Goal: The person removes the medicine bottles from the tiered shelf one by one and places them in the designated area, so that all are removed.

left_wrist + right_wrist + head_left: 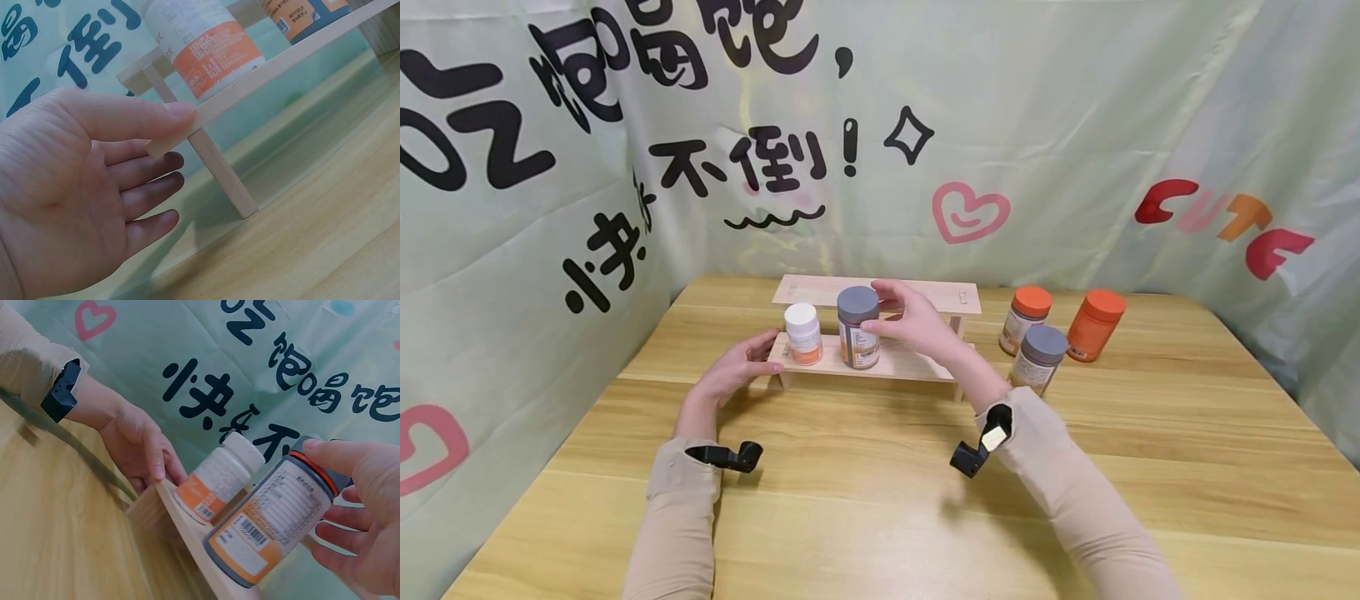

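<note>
Pale green printed cloth [1075, 125] walls in a light wooden table [880, 500] bearing a small two-tiered wooden shelf [925, 364]. On its lower tier, the right hand [913, 323] curls around a grey-lidded jar with an orange-and-white label [858, 327], just beside a white-capped bottle [802, 333]. With straight fingers, the left hand [737, 371] rests against the shelf's left end, thumb on the board's edge.

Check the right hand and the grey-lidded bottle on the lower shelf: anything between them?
Nothing visible. The right hand already touches the grey-lidded bottle, thumb on the lid. The white-lidded bottle stands apart on its far side.
</note>
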{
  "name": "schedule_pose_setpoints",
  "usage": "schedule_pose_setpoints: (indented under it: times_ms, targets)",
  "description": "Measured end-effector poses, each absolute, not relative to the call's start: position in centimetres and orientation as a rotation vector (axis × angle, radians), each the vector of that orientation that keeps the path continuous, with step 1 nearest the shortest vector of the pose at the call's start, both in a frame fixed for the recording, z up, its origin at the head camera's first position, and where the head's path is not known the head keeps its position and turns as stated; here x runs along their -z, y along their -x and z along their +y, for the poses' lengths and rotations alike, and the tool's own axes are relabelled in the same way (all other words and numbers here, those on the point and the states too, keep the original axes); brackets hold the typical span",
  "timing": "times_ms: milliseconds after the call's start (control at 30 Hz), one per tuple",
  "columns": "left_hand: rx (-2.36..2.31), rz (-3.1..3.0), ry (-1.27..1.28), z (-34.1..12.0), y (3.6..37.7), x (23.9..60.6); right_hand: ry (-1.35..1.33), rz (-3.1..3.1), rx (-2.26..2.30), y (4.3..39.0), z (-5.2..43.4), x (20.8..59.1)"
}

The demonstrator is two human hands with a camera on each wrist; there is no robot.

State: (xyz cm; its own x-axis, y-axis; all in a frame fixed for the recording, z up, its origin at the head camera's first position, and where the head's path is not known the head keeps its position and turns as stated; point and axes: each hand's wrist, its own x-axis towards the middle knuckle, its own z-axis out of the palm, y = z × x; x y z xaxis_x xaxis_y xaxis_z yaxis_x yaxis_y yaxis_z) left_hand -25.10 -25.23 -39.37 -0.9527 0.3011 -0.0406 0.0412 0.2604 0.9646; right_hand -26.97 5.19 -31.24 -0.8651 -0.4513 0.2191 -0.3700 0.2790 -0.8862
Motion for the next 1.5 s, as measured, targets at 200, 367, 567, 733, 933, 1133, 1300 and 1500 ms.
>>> schedule_pose_setpoints:
  times_ms: [200, 367, 567, 733, 933, 1133, 1300, 1500]
  targets:
    - [-1.754, 2.313, -0.318, -25.2, 25.1, 39.3, 0.776, 2.439, 1.694, 27.2, 4.6, 32.1]
    - [-1.747, 2.319, -0.314, -25.2, 25.2, 39.3, 0.761, 2.456, 1.707, 26.9, 4.3, 32.2]
    - [-1.742, 2.327, -0.311, -25.2, 25.0, 39.4, 0.758, 2.484, 1.686, 26.8, 4.0, 32.2]
    - [-1.741, 2.327, -0.308, -25.2, 24.9, 39.4, 0.747, 2.518, 1.687, 26.9, 4.0, 32.5]
    - [-1.748, 2.319, -0.301, -25.1, 24.9, 39.4, 0.757, 2.578, 1.676, 26.7, 4.1, 32.7]
    - [-1.757, 2.312, -0.323, -25.2, 25.0, 39.3, 0.786, 2.575, 1.699, 26.6, 4.1, 32.9]
    - [-1.767, 2.301, -0.323, -25.2, 25.0, 39.3, 0.785, 2.586, 1.692, 26.4, 4.2, 33.0]
    - [-1.777, 2.292, -0.319, -25.1, 25.0, 39.2, 0.815, 2.584, 1.71, 26.2, 4.5, 33.0]
